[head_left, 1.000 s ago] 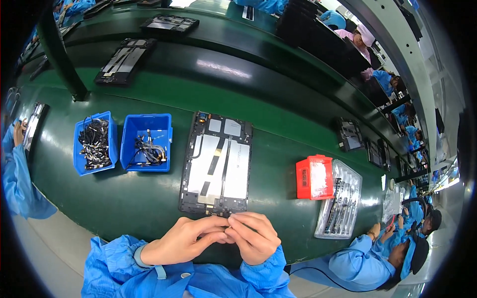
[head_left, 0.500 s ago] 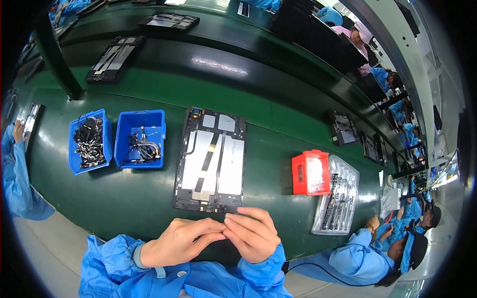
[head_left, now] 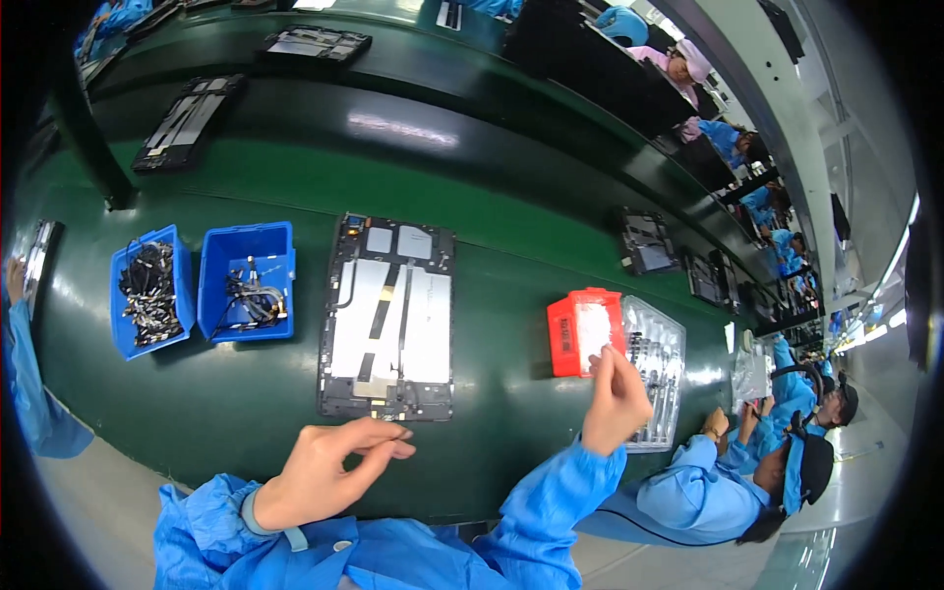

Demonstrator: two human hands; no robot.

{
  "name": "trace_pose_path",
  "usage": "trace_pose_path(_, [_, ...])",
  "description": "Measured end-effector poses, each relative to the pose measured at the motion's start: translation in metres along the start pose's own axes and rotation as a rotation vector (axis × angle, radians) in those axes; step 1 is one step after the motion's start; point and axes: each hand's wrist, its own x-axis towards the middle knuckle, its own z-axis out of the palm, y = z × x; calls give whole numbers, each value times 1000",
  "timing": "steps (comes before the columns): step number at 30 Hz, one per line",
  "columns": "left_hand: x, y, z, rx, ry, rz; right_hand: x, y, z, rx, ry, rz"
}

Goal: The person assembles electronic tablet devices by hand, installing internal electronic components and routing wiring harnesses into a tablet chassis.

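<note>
An opened tablet (head_left: 427,320) lies on the green bench in front of me, its pale battery, dark frame and ribbon cables exposed. Just below its lower edge is my left hand (head_left: 329,472), fingers closed in a pinch with a small dark bit at the tips that I cannot make out. My right hand (head_left: 618,405) is off to the right, thumb and fingers pinched together at the near edge of a red bin (head_left: 563,339) with white contents. Whatever that pinch holds is too small to name. Beside the bin, partly behind my right hand, lies a clear plastic tray (head_left: 669,393) of dark strip-like parts.
Two blue bins (head_left: 116,320) of small cables and connectors stand left of the tablet. More opened tablets (head_left: 189,123) lie farther back and at the right (head_left: 646,242). A green post (head_left: 93,147) rises at the back left. Co-workers in blue (head_left: 688,497) sit on both sides.
My hands were together at the tablet's lower edge and have parted. The right one has moved right to the red bin; the left has stayed near the tablet. The whole view has shifted slightly.
</note>
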Motion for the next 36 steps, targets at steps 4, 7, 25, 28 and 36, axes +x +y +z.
trace_pose_path(4, [-2, -11, -9, 7, 38, -84, 29, 64, 10, -164, -170, -33])
trace_pose_path(7, [-3, -10, -13, 12, 81, -114, 28, 81, 10, -470, -213, -212])
trace_pose_path(25, [7, -32, -45, 5, 48, -48, -39, -103, 105, 381, -1068, -611])
trace_pose_path(28, [26, -35, -62, 688, 189, 318, -39, -98, 122, 389, -1079, -256])
trace_pose_path(36, [51, -61, -117, 1298, 17, 516, -47, -88, 179, 598, -1102, 420])
